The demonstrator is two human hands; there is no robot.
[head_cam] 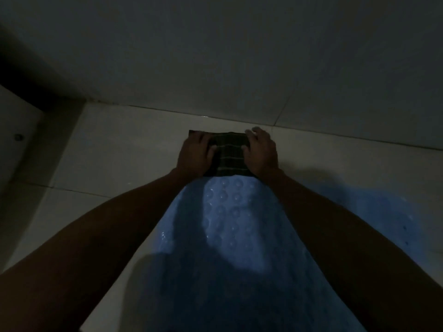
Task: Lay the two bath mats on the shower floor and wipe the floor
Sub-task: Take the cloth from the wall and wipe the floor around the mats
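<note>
A dark checked cloth [229, 156], folded into a rectangle, lies flat on the pale tiled floor [124, 149] close to the wall. My left hand [195, 155] presses on its left side and my right hand [261, 153] on its right side, fingers spread over the fabric. A light blue bath mat [227, 236] with round bumps lies on the floor between my forearms, its far edge touching the cloth. More blue mat [374, 216] shows in shadow to the right of my right arm; I cannot tell whether it is a second mat.
The grey tiled wall [239, 56] rises just beyond the cloth. A dark frame or threshold [40, 130] runs along the left side, with a small round fitting [18, 137] beside it. The scene is dim.
</note>
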